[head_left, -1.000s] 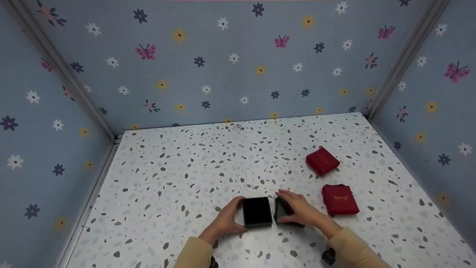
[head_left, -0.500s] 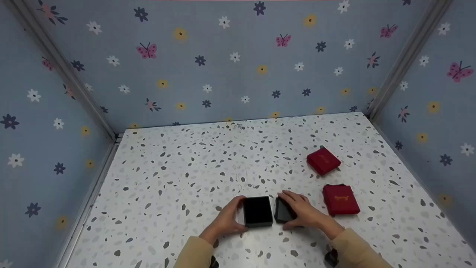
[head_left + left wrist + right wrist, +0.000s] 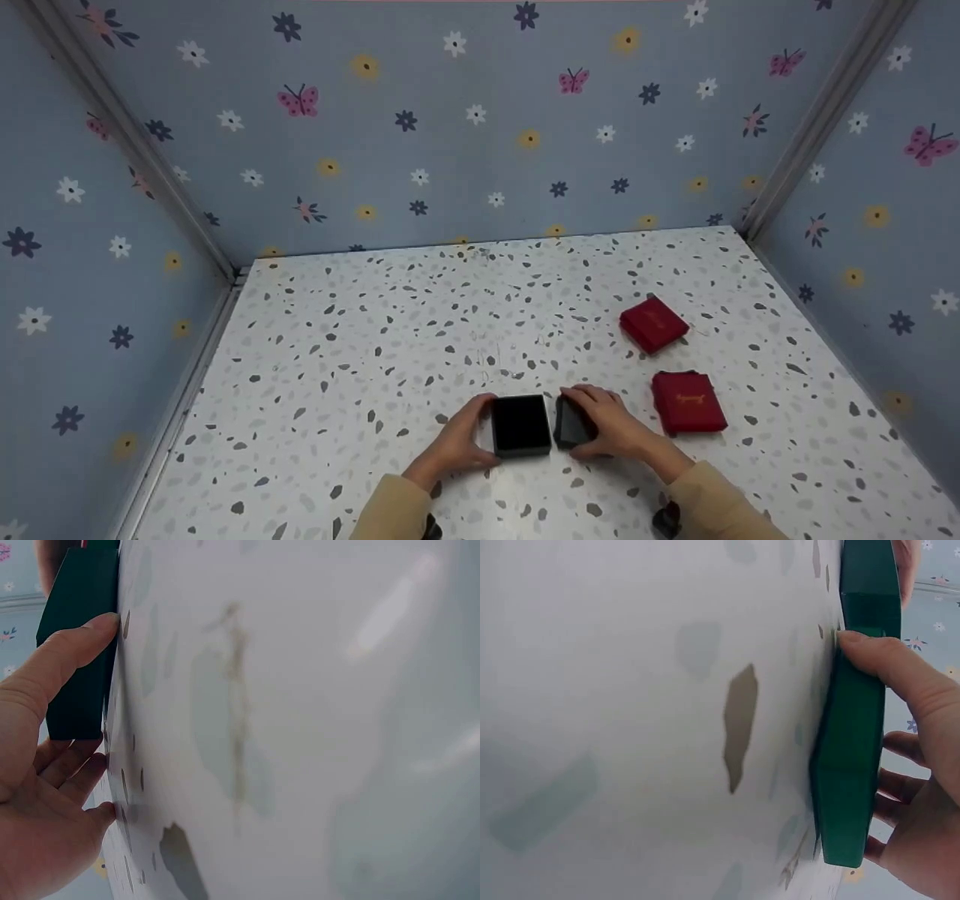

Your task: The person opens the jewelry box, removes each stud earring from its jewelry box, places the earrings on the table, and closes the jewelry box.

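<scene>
Steadying 2 pieces side by side seems to be the step in hand. At the bottom centre of the head view sits the dark green, stiff-walled square box (image 3: 520,427), open at the top, with a black interior; it rests upright on the table. Just to its right is the dark green, low piece with slanted faces (image 3: 573,426), possibly a lid, though the fingers hide too much to be sure. A narrow gap separates the 2 from above.

The left hand (image 3: 459,439) grasps the box from the left, thumb on the near wall and fingers round the far side. The right hand (image 3: 613,427) grasps the low piece, thumb near and fingers over its far edge.

If the 2 belong together, the next move would call for lifting the low piece, squaring its edges above the box and holding the box firm meanwhile.

Farther right in the frame lie 2 red square pieces with gold lettering (image 3: 690,403), both on the white table with grey flecks (image 3: 360,420). The blue flowered wall (image 3: 450,90) fills the upper frame.
</scene>
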A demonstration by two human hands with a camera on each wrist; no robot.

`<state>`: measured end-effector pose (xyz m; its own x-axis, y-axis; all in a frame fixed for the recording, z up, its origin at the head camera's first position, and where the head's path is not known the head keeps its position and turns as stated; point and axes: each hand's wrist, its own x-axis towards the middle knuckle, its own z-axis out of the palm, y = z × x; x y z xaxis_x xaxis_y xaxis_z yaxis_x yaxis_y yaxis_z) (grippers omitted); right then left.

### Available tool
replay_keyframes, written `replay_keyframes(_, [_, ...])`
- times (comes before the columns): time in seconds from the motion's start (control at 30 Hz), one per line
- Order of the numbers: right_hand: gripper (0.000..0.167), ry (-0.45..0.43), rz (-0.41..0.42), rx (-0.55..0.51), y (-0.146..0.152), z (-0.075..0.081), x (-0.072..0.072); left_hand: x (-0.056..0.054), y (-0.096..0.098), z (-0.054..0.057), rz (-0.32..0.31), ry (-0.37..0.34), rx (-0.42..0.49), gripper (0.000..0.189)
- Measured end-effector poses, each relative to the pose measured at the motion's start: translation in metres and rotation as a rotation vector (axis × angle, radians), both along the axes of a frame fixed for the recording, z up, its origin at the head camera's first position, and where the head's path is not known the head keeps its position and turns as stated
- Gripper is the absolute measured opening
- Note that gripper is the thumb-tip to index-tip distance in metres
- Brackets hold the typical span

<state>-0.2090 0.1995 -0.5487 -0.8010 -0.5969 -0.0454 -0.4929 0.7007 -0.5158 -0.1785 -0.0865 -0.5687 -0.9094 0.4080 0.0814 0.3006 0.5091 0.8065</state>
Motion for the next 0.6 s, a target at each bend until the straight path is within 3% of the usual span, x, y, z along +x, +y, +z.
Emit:
replay_keyframes(0.33, [0.092,0.080,0.075,-0.076,-0.002,0.008,0.001,-0.002,0.000,-0.003,-0.018,0.004,0.019,0.090])
replay_keyframes(0.6, [0.092,0.071,0.109,-0.089,-0.009,0.018,0.004,-0.001,0.000,-0.003,-0.012,0.034,0.022,0.089])
